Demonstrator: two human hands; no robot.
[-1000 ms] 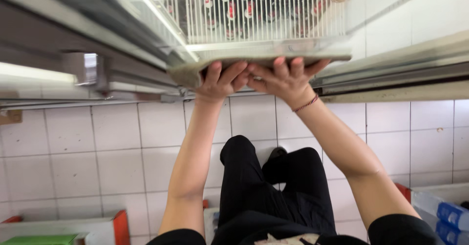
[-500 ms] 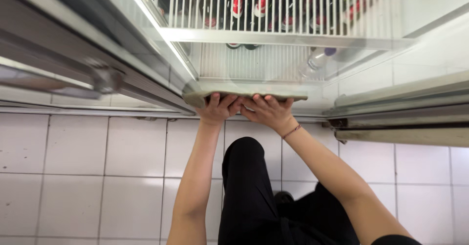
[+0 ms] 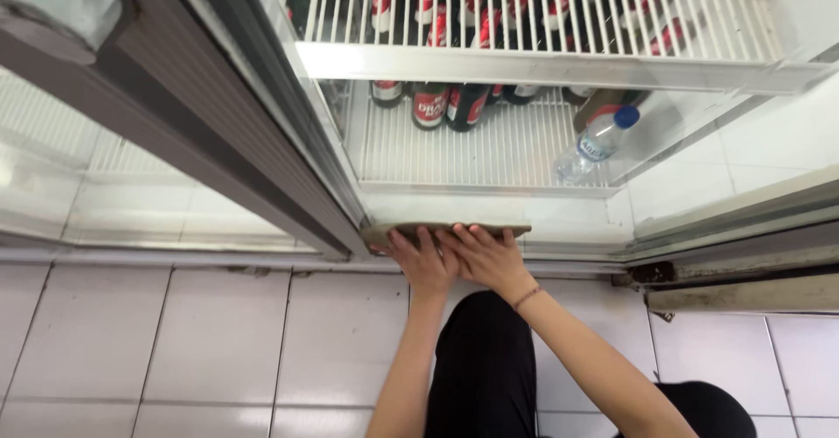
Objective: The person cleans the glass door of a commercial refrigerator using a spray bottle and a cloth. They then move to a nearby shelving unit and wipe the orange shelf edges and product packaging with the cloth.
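Note:
A flat grey-green cloth (image 3: 454,229) lies along the bottom front ledge of an open glass-door fridge (image 3: 559,64). My left hand (image 3: 421,263) and my right hand (image 3: 486,259) press side by side on its near edge, fingers spread, thumbs touching. A thin bracelet sits on my right wrist. My legs in black trousers (image 3: 485,359) are below the hands.
The fridge's white wire shelves hold several dark bottles with red labels (image 3: 430,104) and a clear plastic bottle with a blue cap (image 3: 594,145) lying on its side. The open door frame (image 3: 218,123) slants at the left. White floor tiles (image 3: 175,342) surround me.
Both hands stay on the cloth at the fridge's bottom ledge. The view has shifted, so the hands sit lower in the picture and more of the shelves and bottles show.

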